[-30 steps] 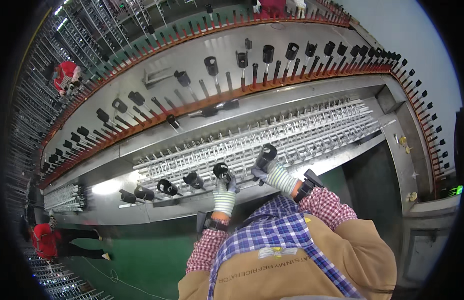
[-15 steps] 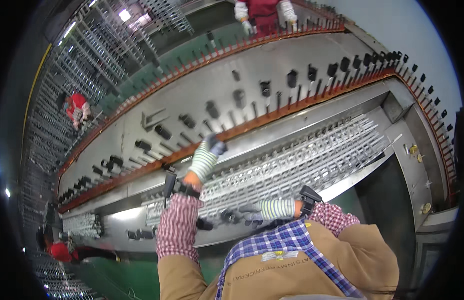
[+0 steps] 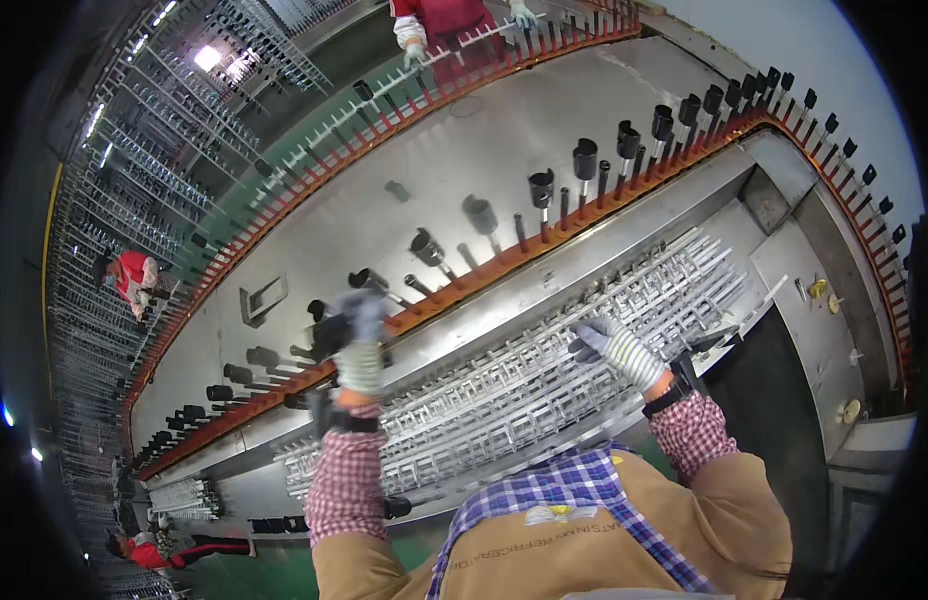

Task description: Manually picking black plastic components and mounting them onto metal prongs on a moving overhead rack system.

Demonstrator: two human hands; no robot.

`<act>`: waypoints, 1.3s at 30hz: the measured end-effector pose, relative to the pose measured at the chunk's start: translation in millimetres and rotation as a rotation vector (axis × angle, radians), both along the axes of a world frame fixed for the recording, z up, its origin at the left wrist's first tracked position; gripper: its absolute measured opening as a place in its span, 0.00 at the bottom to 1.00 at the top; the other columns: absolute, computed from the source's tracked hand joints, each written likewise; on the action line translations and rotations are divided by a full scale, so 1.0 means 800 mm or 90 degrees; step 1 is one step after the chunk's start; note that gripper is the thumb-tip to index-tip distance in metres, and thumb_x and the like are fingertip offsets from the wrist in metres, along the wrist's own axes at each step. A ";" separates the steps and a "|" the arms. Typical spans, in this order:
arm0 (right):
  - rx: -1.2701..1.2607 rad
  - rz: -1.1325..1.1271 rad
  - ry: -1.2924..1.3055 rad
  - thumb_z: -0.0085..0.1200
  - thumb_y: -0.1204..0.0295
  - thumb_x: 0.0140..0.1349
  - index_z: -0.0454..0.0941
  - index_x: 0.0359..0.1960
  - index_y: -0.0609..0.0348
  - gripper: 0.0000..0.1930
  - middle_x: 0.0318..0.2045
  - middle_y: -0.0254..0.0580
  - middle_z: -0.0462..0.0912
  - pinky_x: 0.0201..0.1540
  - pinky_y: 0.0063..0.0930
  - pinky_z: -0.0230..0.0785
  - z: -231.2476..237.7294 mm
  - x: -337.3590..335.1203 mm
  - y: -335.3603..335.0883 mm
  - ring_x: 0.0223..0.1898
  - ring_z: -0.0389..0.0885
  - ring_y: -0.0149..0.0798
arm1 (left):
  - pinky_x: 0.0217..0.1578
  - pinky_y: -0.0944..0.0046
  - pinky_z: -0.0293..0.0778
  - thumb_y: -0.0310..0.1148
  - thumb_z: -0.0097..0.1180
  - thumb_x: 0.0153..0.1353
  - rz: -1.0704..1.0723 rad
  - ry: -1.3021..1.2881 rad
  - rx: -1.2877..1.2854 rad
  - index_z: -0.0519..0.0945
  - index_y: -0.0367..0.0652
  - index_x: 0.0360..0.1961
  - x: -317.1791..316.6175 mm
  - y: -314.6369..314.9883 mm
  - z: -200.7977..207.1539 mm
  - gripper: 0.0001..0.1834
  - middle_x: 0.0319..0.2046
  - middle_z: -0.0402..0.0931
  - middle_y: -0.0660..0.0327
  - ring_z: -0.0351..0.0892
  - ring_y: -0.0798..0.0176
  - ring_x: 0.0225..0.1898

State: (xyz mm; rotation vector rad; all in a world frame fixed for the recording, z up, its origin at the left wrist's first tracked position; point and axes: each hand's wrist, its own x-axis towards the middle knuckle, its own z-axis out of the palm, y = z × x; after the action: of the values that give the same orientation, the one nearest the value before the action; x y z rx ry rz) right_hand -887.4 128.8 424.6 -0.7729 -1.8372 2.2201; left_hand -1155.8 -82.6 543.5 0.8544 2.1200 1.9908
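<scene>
Black cylindrical cap [image 3: 331,333] — gloved left hand [image 3: 361,335]

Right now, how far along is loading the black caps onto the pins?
Done: black caps sit on many pins along the orange rail. In hand: the left hand, blurred, holds a black cap at the rail; the right hand rests on the metal rack. Left: several pins stand bare.

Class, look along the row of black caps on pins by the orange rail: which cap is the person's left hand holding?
The blurred black cap at the left hand, unlike the rest, is in the gloved grip.
</scene>
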 end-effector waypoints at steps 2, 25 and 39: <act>0.078 0.025 0.046 0.44 0.57 0.60 0.67 0.48 0.66 0.23 0.35 0.45 0.77 0.35 0.23 0.69 -0.017 -0.015 0.024 0.33 0.76 0.33 | 0.22 0.73 0.65 0.33 0.55 0.52 -0.050 0.309 -0.129 0.74 0.42 0.39 -0.012 0.063 -0.082 0.12 0.25 0.73 0.65 0.69 0.73 0.21; 0.406 -0.235 0.114 0.49 0.52 0.54 0.73 0.21 0.57 0.19 0.14 0.33 0.72 0.18 0.21 0.57 0.083 -0.106 0.149 0.14 0.65 0.25 | 0.36 0.66 0.70 0.31 0.50 0.57 0.250 -0.141 -0.197 0.72 0.37 0.41 0.264 -0.182 -0.107 0.12 0.32 0.73 0.60 0.72 0.65 0.34; 0.002 0.151 -0.063 0.46 0.58 0.59 0.71 0.30 0.59 0.15 0.17 0.36 0.76 0.14 0.16 0.62 0.001 0.057 -0.147 0.12 0.71 0.25 | 0.23 0.65 0.68 0.43 0.56 0.52 0.353 -0.055 -0.142 0.75 0.41 0.29 0.244 -0.240 -0.272 0.15 0.18 0.75 0.63 0.74 0.67 0.20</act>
State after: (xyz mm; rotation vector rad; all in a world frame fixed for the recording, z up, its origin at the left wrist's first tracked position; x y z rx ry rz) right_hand -841.7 11.0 425.7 -0.7096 -2.0766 2.3576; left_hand -961.0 -274.2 326.3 0.1446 2.6676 1.8897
